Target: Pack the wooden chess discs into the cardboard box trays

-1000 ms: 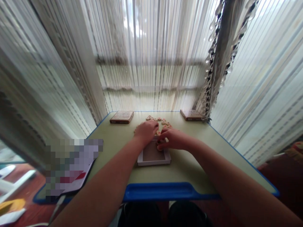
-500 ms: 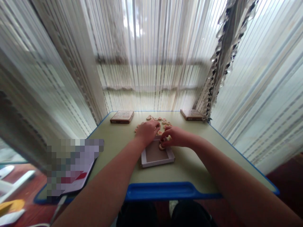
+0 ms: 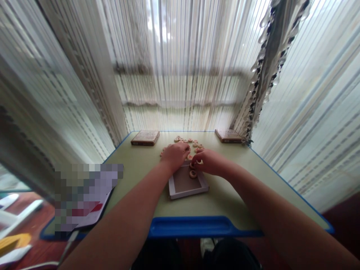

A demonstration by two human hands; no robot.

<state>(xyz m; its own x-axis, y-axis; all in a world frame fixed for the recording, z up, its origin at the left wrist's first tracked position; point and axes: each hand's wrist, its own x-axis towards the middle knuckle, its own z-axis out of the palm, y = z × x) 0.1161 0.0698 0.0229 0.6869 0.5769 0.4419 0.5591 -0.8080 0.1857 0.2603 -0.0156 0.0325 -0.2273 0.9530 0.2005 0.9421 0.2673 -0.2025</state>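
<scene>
My left hand (image 3: 174, 154) reaches over the far rim of a shallow white box (image 3: 185, 195) with a brown inside. Its fingers are curled down among round wooden Chinese chess pieces (image 3: 195, 144); what they hold is hidden. My right hand (image 3: 206, 160) is at the box's far right corner. Its thumb and fingers close on a Chinese chess piece (image 3: 192, 165) just inside the box. Nearer me, a second piece (image 3: 192, 174) lies flat on the box floor, apart from my fingers. Several more pieces lie scattered beyond the box, some with red markings.
Flat brown boxes stand at the back left (image 3: 145, 137) and back right (image 3: 228, 135) of the green table (image 3: 135, 168). A blurred-out tablet-like object (image 3: 98, 198) lies at left. A blue tray edge (image 3: 192, 227) runs along the front. Striped curtains (image 3: 180, 90) hang behind.
My right fingers have moved off the nearer piece in the box and slightly away from me, to the piece behind it. My left hand has hardly moved.
</scene>
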